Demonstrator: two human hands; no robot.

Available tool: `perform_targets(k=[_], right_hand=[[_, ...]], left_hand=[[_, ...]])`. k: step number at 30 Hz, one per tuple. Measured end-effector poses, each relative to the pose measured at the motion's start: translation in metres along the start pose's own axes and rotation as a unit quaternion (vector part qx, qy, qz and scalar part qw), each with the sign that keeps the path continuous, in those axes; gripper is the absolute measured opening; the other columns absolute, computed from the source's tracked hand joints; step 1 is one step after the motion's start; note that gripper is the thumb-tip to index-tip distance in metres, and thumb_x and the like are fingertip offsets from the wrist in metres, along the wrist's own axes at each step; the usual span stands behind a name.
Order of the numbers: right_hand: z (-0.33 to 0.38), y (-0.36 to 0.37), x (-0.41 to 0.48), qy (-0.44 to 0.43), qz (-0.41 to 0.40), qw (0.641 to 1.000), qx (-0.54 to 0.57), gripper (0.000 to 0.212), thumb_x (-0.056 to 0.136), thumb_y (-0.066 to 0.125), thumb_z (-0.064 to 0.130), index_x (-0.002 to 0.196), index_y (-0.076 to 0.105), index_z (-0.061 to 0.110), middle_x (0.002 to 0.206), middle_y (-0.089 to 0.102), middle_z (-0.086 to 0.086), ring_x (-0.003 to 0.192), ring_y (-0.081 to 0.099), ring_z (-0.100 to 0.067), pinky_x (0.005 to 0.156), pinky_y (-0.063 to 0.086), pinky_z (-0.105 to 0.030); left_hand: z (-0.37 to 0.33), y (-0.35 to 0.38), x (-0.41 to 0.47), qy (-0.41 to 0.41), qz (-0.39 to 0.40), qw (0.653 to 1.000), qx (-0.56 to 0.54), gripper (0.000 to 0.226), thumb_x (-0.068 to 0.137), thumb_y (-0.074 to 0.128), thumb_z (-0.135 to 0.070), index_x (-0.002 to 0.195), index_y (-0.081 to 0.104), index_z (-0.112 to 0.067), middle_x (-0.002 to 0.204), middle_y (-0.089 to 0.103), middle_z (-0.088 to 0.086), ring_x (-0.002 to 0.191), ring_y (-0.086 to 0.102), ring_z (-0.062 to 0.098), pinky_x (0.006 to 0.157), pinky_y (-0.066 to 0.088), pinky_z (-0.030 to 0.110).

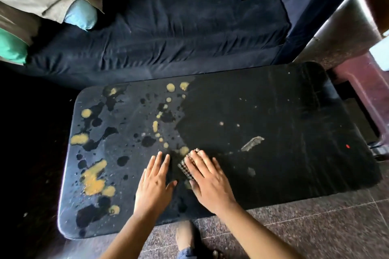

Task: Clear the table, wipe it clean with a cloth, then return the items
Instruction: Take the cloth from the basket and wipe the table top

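A low black table [294, 111] fills the middle of the head view. Its left half carries yellow spills [93, 178] and dark wet blotches; the right half looks darker and mostly smooth. My right hand [208, 181] lies flat with straight fingers on a small patterned cloth [186, 167], pressing it to the tabletop near the front middle. Only the cloth's left edge shows beside the fingers. My left hand [154, 183] rests flat on the table just left of it, fingers spread, holding nothing.
A dark blue sofa [168, 27] runs behind the table, with a blue cushion [81, 13] and green cushion [11, 47] at its left. A grey scuff [252, 143] and red speck [347, 146] mark the tabletop. A stone bench [345, 33] stands at right. Tiled floor [305, 231] lies in front.
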State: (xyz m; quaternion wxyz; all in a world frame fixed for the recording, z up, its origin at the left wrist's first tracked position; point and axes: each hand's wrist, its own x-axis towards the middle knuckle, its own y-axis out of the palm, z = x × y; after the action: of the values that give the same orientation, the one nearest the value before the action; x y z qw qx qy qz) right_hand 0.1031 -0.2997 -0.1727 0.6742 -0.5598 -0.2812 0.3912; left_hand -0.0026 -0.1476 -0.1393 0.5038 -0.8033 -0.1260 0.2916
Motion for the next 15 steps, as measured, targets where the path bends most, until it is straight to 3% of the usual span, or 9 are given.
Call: perform_targets(k=[2,6,8,10,12,13,15], right_hand=[[-0.021,-0.001,-0.012,0.024,0.002,0.999,-0.024,0.061,0.090,0.040,0.036,0.149,0.027,0.027,0.157,0.021,0.007,0.145,0.019,-0.016,0.111,0.031,-0.046],[-0.014,-0.003,-0.013,0.260,-0.019,0.965,0.020,0.060,0.089,0.034,0.034,0.147,0.032,0.020,0.155,0.026,-0.003,0.143,0.024,-0.026,0.109,0.031,-0.051],[0.018,0.001,-0.009,0.224,-0.023,0.974,0.040,0.060,0.088,0.036,0.034,0.147,0.032,0.020,0.155,0.027,-0.004,0.143,0.023,-0.027,0.110,0.030,-0.050],[0.034,0.006,-0.017,0.083,-0.004,0.996,0.031,0.060,0.089,0.039,0.034,0.147,0.030,0.024,0.156,0.025,0.001,0.144,0.021,-0.022,0.112,0.029,-0.049],[0.020,0.005,-0.028,0.003,0.010,1.000,0.007,0.059,0.090,0.039,0.035,0.148,0.029,0.027,0.156,0.024,0.005,0.144,0.021,-0.018,0.112,0.029,-0.048],[0.010,0.005,-0.035,0.013,0.013,1.000,-0.004,0.060,0.090,0.039,0.036,0.148,0.027,0.028,0.156,0.023,0.006,0.144,0.021,-0.017,0.112,0.029,-0.048],[-0.002,0.004,-0.046,0.126,0.003,0.992,-0.005,0.060,0.091,0.036,0.035,0.149,0.025,0.027,0.157,0.022,0.005,0.144,0.020,-0.019,0.111,0.030,-0.050]], left_hand=[[0.004,0.002,-0.010,0.009,0.011,1.000,0.025,0.079,0.093,0.051,-0.045,0.153,0.004,-0.023,0.160,-0.003,-0.001,0.148,-0.004,0.018,0.119,0.004,0.032],[0.013,0.000,-0.016,0.002,0.027,0.999,0.041,0.083,0.092,0.049,-0.052,0.153,0.001,-0.023,0.158,-0.012,-0.003,0.148,-0.005,0.019,0.119,0.007,0.034],[0.015,-0.001,-0.014,0.003,0.046,0.998,0.044,0.087,0.090,0.052,-0.052,0.153,-0.002,-0.023,0.159,-0.012,-0.002,0.148,-0.008,0.019,0.120,0.008,0.034],[0.019,-0.002,-0.011,0.013,0.078,0.995,0.066,0.096,0.086,0.057,-0.053,0.152,-0.006,-0.021,0.160,-0.014,0.000,0.147,-0.011,0.020,0.121,0.007,0.034],[0.024,-0.004,-0.008,0.023,0.113,0.990,0.082,0.107,0.081,0.063,-0.055,0.152,-0.009,-0.019,0.159,-0.016,0.001,0.147,-0.012,0.021,0.121,0.006,0.035],[0.026,-0.005,-0.006,0.025,0.127,0.988,0.085,0.112,0.078,0.066,-0.056,0.151,-0.010,-0.019,0.159,-0.017,0.002,0.147,-0.013,0.022,0.121,0.006,0.036],[0.026,-0.004,-0.005,0.026,0.136,0.986,0.092,0.117,0.075,0.068,-0.058,0.151,-0.012,-0.018,0.159,-0.018,0.002,0.147,-0.013,0.024,0.121,0.007,0.039]])
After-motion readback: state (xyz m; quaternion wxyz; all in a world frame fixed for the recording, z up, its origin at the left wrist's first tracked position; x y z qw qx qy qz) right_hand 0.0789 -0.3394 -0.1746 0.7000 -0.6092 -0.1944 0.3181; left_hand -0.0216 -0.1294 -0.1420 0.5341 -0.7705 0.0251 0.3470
